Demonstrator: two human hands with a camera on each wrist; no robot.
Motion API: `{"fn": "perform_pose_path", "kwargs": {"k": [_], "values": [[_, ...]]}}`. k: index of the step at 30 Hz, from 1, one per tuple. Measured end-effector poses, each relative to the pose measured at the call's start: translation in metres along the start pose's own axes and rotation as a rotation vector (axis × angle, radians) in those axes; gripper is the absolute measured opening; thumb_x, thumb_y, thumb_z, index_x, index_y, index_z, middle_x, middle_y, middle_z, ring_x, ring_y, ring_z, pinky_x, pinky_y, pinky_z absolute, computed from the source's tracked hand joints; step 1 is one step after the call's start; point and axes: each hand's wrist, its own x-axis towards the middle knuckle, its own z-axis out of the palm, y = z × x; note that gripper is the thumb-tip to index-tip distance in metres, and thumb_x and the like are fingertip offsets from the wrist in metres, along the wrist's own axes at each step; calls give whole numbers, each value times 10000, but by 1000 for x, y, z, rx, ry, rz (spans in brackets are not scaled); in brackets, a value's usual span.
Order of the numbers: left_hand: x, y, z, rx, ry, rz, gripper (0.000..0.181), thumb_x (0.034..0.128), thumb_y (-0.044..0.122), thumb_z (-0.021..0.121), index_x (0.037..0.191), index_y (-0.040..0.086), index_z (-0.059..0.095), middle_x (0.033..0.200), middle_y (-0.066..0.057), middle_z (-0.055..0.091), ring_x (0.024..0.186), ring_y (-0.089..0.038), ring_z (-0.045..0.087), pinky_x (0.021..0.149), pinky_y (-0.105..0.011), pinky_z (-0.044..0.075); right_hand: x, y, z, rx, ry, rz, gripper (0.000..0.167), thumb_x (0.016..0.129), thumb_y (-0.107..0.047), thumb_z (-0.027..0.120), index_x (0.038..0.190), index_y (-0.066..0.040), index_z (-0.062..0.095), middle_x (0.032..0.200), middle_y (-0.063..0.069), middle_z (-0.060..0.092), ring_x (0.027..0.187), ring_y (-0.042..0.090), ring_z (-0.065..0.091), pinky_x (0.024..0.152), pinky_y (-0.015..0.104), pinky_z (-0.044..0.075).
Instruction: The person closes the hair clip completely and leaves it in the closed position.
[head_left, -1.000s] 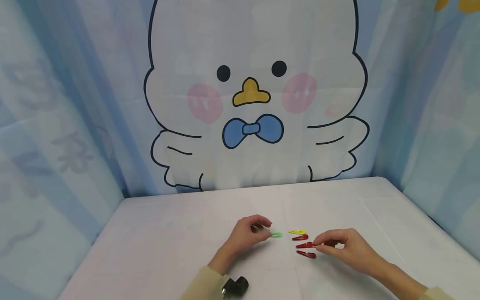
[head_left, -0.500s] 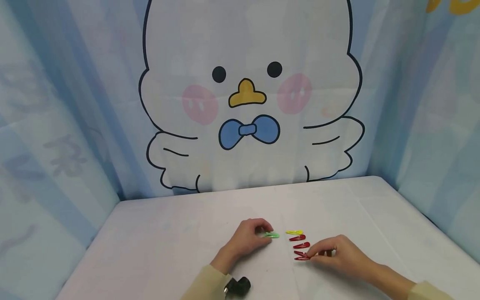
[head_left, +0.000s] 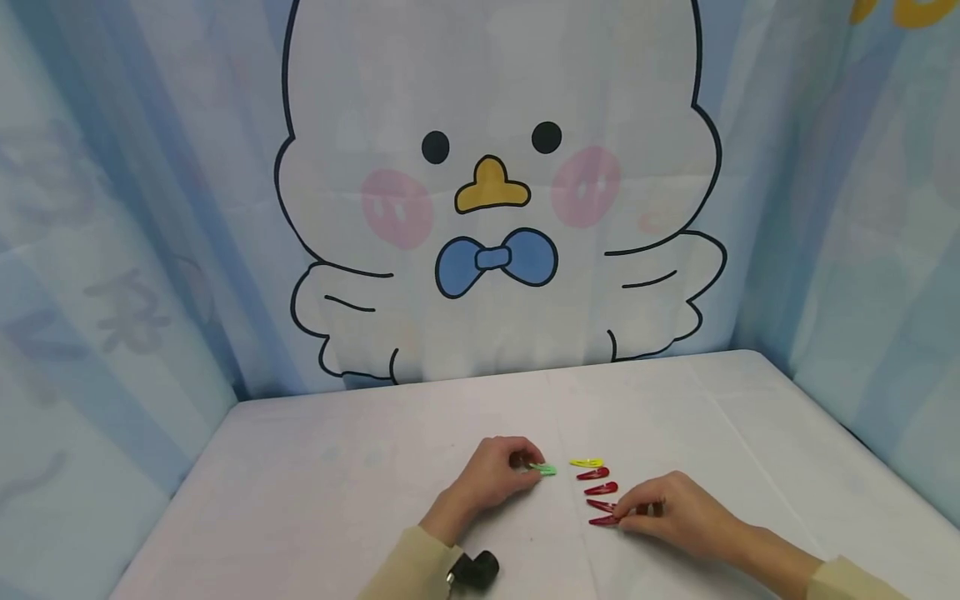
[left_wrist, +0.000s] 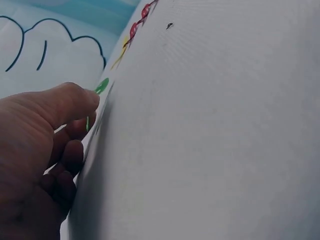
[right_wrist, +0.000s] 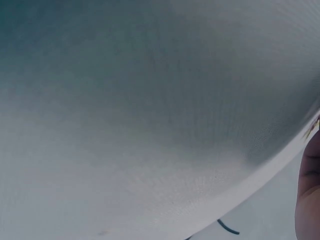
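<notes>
In the head view my left hand [head_left: 495, 473] pinches a green hair clip [head_left: 545, 470] between thumb and fingers, low over the table. The left wrist view shows the green clip [left_wrist: 102, 86] jutting past the thumb, with a second bit of green below it. My right hand [head_left: 678, 512] pinches the nearest red hair clip [head_left: 602, 522] by its right end. Just beyond its fingertips lies another red clip [head_left: 600, 505]. Farther back are two more, a red clip [head_left: 602, 488] and a red clip [head_left: 593, 473], then a yellow hair clip [head_left: 587, 462].
A white-covered table [head_left: 337, 483] lies beneath both hands. Behind it hangs a curtain [head_left: 487, 325] printed with a bird in a blue bow tie. A black device [head_left: 476, 571] sits at the left wrist, near the cuff.
My right hand has come nearer along the row, from the middle red clips to the near end, where a further red clip now shows. The left hand has stayed almost still with the green clip.
</notes>
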Motion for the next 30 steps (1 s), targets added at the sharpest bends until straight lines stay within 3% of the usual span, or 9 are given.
{"fn": "perform_pose_path", "kwargs": {"k": [9, 17, 23, 30], "values": [[-8, 1, -14, -89, 17, 25, 137, 850, 29, 753, 938, 133, 766, 863, 30, 694, 754, -62, 576, 696, -239, 477, 0, 1, 1, -65, -18, -58, 70, 882, -206, 796, 952, -217, 791, 941, -176, 704, 826, 18, 620, 699, 259, 531], [-15, 5, -22, -92, 20, 38, 103, 875, 59, 761, 954, 125, 767, 814, 95, 655, 738, -74, 572, 635, -239, 474, 0, 4, 1, -63, 12, -91, 73, 881, -210, 799, 953, -219, 790, 960, -153, 710, 817, 21, 613, 660, 248, 520], [-19, 4, -29, -86, 35, 69, 110, 873, 55, 756, 950, 134, 768, 820, 102, 664, 744, -69, 581, 630, -241, 476, -1, 4, -3, -44, 59, -106, 81, 892, -197, 789, 972, -209, 784, 959, -135, 714, 754, 20, 582, 606, 231, 496], [-27, 6, -37, -88, 43, 54, 112, 888, 86, 750, 963, 167, 768, 835, 127, 666, 768, -75, 587, 648, -243, 473, 6, 0, -6, -72, 172, -113, 150, 859, -137, 813, 999, -173, 771, 915, -145, 702, 709, 28, 568, 581, 235, 487]]}}
